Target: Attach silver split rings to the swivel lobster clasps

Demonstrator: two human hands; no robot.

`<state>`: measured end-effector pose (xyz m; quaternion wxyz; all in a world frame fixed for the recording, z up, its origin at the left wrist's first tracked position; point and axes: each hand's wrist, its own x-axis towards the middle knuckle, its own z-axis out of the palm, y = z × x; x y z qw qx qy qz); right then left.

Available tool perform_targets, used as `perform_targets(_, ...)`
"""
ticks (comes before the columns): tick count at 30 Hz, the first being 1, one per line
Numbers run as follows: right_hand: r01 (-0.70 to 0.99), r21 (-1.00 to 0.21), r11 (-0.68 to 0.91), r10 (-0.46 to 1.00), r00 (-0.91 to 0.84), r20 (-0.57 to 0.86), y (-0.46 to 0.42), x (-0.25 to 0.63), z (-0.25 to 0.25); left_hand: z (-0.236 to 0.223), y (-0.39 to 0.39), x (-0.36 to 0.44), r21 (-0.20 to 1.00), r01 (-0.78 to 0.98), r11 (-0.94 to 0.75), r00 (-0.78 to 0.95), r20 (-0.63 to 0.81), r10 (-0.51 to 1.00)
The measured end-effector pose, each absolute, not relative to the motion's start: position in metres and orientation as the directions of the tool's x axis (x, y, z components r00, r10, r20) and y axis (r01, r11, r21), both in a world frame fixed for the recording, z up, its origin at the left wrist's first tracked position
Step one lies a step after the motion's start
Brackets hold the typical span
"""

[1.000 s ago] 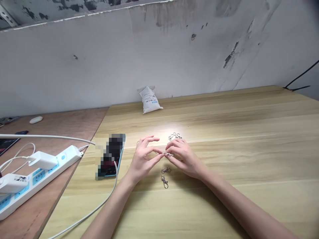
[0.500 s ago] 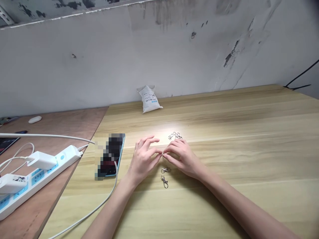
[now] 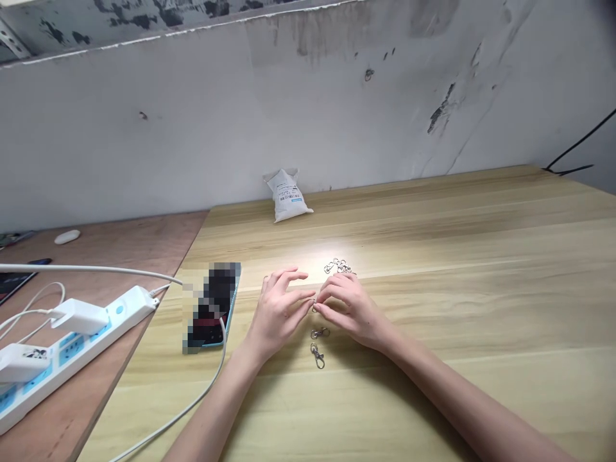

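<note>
My left hand [image 3: 276, 312] and my right hand [image 3: 347, 307] meet fingertip to fingertip over the light wooden table [image 3: 433, 308]. Between thumbs and forefingers they pinch a small metal clasp [image 3: 314, 304], mostly hidden by the fingers. The other fingers of the left hand are spread upward. Two joined metal clasps [image 3: 317, 345] lie on the table just below the hands. A small heap of metal clasps [image 3: 337, 265] lies right behind my right hand.
A phone [image 3: 212, 308] with a white cable lies left of my left hand. Further left, a white power strip [image 3: 72, 346] with chargers rests on a brown table. A small white bag [image 3: 287, 195] leans at the wall.
The fingertips have closed tighter together around the small clasp, and the part sticking out to the right a second ago is now covered. The view has shifted slightly downward.
</note>
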<state>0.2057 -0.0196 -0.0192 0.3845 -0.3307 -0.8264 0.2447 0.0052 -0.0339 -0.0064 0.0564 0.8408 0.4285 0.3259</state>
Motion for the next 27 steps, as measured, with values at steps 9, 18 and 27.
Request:
perform_targets(9, 0.268, -0.767, 0.583, 0.769, -0.487, 0.414, -0.024, 0.208, -0.008, 0.001, -0.037, 0.007, 0.617, 0.593, -0.517, 0.353, 0.378, 0.856)
perform_targets(18, 0.186, -0.836, 0.517, 0.784, -0.494, 0.375, -0.024, 0.209, -0.003, 0.003, -0.036, 0.004, 0.698, 0.543, -0.467, 0.360, 0.310, 0.880)
perform_targets(27, 0.246, -0.821, 0.516, 0.804, -0.471, 0.364, -0.025, 0.206, -0.010, 0.005, -0.039, 0.008, 0.528, 0.603, -0.598, 0.352, 0.497, 0.793)
